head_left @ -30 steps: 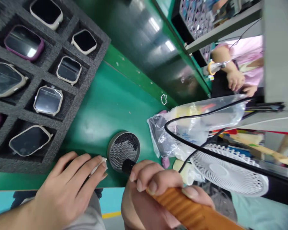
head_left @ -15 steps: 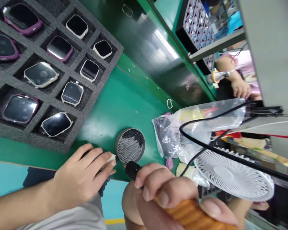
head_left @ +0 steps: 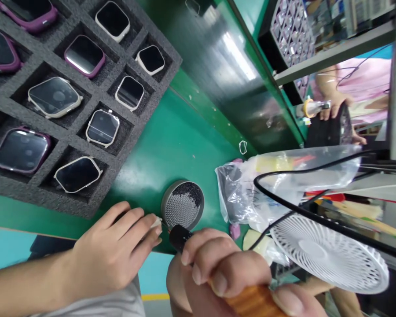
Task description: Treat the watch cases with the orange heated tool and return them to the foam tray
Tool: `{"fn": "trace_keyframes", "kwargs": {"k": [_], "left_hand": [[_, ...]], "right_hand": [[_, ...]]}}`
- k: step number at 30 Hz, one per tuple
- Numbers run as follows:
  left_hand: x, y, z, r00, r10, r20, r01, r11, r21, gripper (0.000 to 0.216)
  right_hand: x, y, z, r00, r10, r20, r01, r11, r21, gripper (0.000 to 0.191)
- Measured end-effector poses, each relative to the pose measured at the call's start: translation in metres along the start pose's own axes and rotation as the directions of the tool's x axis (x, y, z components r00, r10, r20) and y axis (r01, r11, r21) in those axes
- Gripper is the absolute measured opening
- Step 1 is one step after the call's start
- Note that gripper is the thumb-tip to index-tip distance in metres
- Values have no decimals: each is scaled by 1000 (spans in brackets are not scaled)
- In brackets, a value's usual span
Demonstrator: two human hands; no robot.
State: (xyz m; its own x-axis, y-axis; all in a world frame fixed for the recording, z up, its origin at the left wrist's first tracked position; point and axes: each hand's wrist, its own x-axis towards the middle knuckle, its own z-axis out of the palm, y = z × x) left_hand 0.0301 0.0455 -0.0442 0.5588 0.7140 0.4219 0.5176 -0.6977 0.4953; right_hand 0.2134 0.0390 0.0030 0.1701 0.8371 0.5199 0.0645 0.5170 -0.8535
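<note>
Fingers of the left hand (head_left: 110,251) curl closed, pinching a small white scrap (head_left: 156,223) at their tips; it may be cloth or foam, and most of it is hidden. The right hand (head_left: 218,268) is clenched around a ribbed orange tool handle (head_left: 251,301), with the fingers wrapped over it and the thumb at its lower side. The handle's black tip (head_left: 180,237) points toward 10 o'clock.

That tip sits just beside a round grey tin (head_left: 183,204), which lies between the hands on a green bench mat (head_left: 158,145). The tin's floor is studded with tiny points, dark across its upper part. The white scrap is just beside the tin's rim, at about 8 o'clock from its centre.

Farther out at 10 o'clock, a black foam tray (head_left: 42,198) holds smartwatch cases (head_left: 102,127) in square cells, some rimmed in purple, others silver or cream. At 3 o'clock, a clear plastic bag (head_left: 247,193) lies under a black cable (head_left: 303,207), with a white desk fan (head_left: 326,255) at 4 o'clock. Around 2 o'clock, beyond the bench, a co-worker's hand (head_left: 335,105) rests at a black block (head_left: 326,132), below a pink sleeve (head_left: 359,79).
</note>
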Motion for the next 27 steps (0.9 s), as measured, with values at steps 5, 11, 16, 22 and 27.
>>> {"fn": "trace_keyframes", "kwargs": {"k": [5,11,16,22,27], "left_hand": [[-1,-1,-2,1000,2,22,-3,1000,4,30],[-2,-1,-1,1000,3,21,-3,1000,-5,31],[-2,-1,-2,1000,0,3,0,1000,-9,28],[-2,0,-1,1000,-10,0,10,1000,-11,28],[-2,1,0,999,-38,7,38,999,-14,31]], "right_hand": [[8,1,5,998,-2,66,4,1000,-29,39],[11,-3,14,998,28,-54,-34,994,-107,41],[8,-2,12,999,34,-21,-35,994,-100,44],[1,3,6,1000,6,-8,-7,997,-79,42],[-17,8,6,999,33,29,-28,987,-160,52]]}}
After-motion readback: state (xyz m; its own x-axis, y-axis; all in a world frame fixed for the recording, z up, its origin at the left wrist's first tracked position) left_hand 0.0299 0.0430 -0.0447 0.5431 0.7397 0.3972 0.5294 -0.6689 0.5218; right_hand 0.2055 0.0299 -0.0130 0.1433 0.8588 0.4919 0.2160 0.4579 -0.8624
